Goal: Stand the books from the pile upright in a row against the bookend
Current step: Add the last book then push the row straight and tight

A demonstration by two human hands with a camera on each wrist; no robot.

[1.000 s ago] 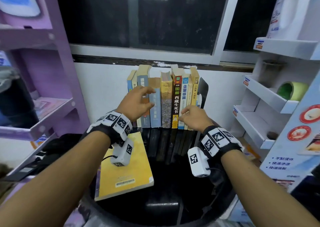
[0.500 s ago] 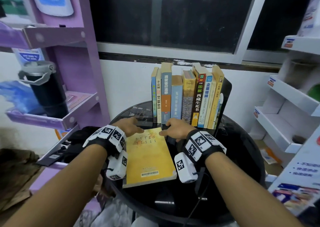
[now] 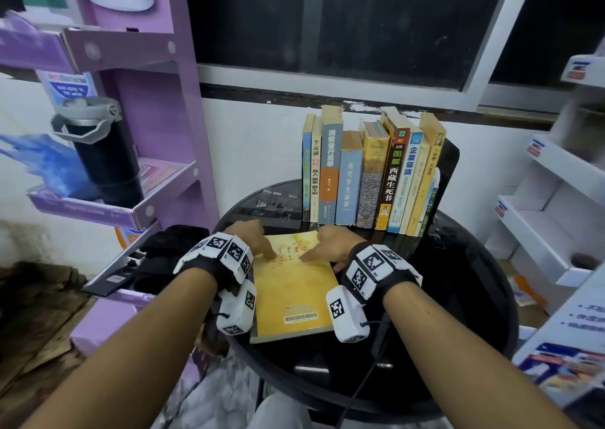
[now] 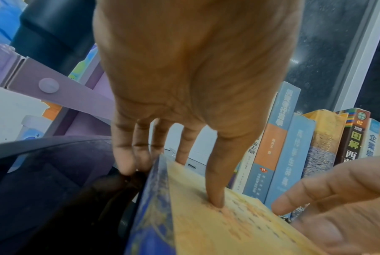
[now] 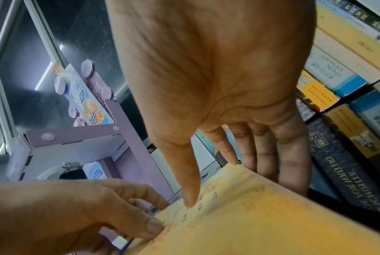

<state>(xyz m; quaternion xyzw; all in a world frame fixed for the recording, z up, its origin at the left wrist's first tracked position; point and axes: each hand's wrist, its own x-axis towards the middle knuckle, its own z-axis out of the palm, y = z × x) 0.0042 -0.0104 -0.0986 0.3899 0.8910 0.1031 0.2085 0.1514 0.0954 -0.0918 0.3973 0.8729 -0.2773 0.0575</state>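
A yellow book (image 3: 291,291) lies flat on the round black table (image 3: 474,297), its barcode end toward me. My left hand (image 3: 252,238) grips its far left corner, thumb (image 4: 215,193) on the cover and fingers down over the blue spine edge. At the far right corner my right hand (image 3: 330,245) does the same, thumb (image 5: 189,189) on top and fingers behind the edge. Behind the hands several books (image 3: 370,173) stand upright in a row, leaning on a black bookend (image 3: 450,163) at the right.
A purple shelf rack (image 3: 157,153) with a black flask (image 3: 104,166) stands close at the left of the table. White cardboard shelves (image 3: 550,212) stand at the right. The white wall and dark window are right behind the row.
Both hands have come down from the standing row to the flat yellow book. Their thumbs now lie on its far end.
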